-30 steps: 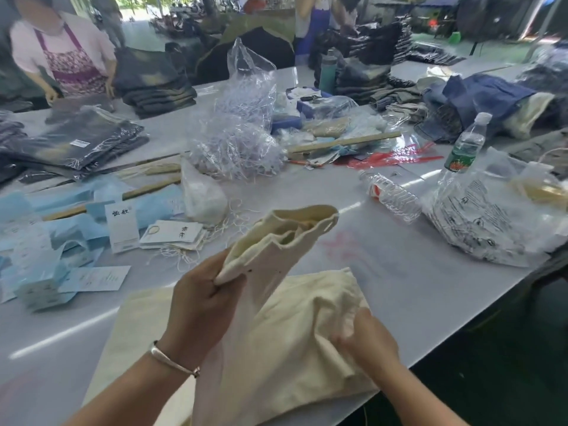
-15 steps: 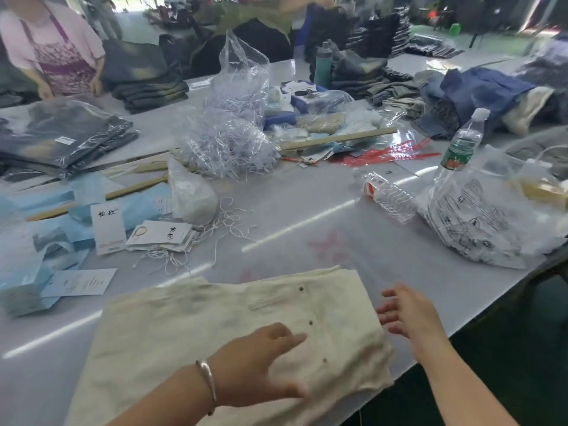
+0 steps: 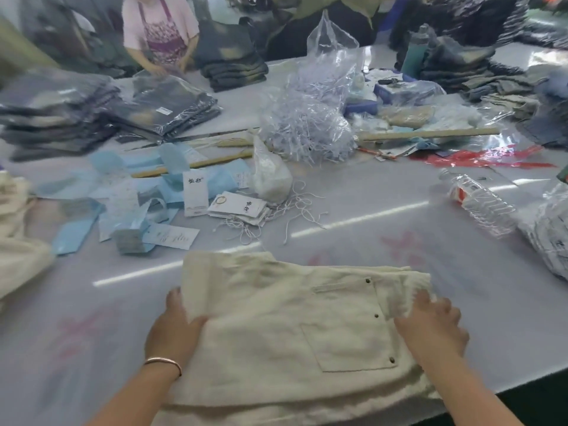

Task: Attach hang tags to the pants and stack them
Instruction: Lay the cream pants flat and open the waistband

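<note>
Cream pants [image 3: 295, 327] are laid folded on the near part of the desk [image 3: 368, 229], approx. centred between the two hands. The cloth is off-white and lightly creased, w/ a patch pocket stitched on the upper face and small dark rivets seen at the pocket corners and along a seam toward the right. The left edge is gripped by the left hand [image 3: 173, 330], thumb on top and the other fingers tucked under the fold; a bangle [image 3: 163, 362] is worn at that wrist. The right edge is held by the right hand [image 3: 433, 325], fingers curled over the cloth, though the grip is blurred and prob. only partly seen. The pants' near edge is cut off at the bottom of the frame, and the layers beneath cannot be counted. Hang tags [image 3: 236, 207] w/ loose white strings are piled farther back on the desk, well apart from the pants. A crushed bottle [image 3: 479, 201] is lying on its side to the right. More cream cloth [image 3: 18, 241] is cropped at the left edge; its form is not made out.
</note>
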`<control>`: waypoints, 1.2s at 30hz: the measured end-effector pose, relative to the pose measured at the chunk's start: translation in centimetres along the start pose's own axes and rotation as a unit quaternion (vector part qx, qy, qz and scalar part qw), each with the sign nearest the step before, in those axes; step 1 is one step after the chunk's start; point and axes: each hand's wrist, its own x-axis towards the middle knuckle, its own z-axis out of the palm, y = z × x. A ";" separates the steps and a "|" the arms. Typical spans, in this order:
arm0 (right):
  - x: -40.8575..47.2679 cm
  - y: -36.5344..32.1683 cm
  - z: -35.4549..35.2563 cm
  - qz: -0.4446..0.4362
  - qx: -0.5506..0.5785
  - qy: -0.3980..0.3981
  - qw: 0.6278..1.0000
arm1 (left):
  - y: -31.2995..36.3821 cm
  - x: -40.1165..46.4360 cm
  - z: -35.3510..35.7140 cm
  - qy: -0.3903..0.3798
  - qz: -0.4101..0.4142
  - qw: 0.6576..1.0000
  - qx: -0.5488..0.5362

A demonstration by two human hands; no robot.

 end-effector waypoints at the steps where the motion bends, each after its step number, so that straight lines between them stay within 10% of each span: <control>1: 0.3 -0.6 -0.2 -0.004 0.024 -0.005 1.000 | -0.4 0.1 -0.2 0.007 0.014 1.000 0.007; 7: -1.9 -8.7 -1.7 -0.159 0.152 0.087 0.972 | -6.8 1.8 -3.6 0.094 0.001 0.994 0.055; 14: -11.2 -17.2 0.4 -0.479 0.251 0.143 0.829 | -13.5 4.0 -6.6 0.109 -0.056 0.992 0.023; 23: -13.2 -20.0 4.2 -0.401 0.254 -0.021 0.880 | -9.2 3.2 -7.4 0.175 0.081 0.974 0.116; 26: -13.5 -21.0 3.4 -0.356 0.339 -0.019 0.871 | -3.1 0.1 -5.8 0.040 0.212 0.969 -0.118; 29: -13.9 -21.3 2.8 -0.362 0.394 -0.030 0.844 | 2.0 -2.2 -4.9 -0.185 0.117 0.905 -0.365; 36: -11.5 -19.8 0.2 -0.309 0.457 -0.236 0.800 | 5.0 -0.9 -3.7 -0.138 0.144 0.910 -0.364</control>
